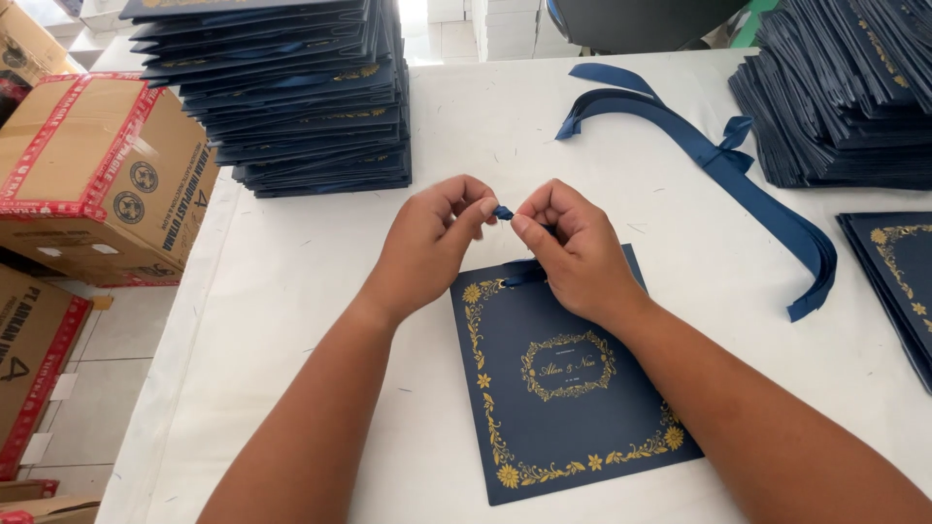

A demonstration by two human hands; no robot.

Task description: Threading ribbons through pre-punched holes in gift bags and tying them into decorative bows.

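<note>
A navy card (563,408) with gold floral borders lies flat on the white table (291,291) in front of me. Above its top edge, my left hand (427,243) and my right hand (573,247) pinch a small piece of navy ribbon (503,212) between their fingertips. The ribbon runs down under my right hand to the card's top edge (524,274). Both hands hover just above the card.
A tall stack of navy cards (291,97) stands at the back left, another stack (845,97) at the back right. A long navy ribbon (738,175) lies loose on the table. One more navy card (898,281) lies at the right edge. Cardboard boxes (97,175) sit left.
</note>
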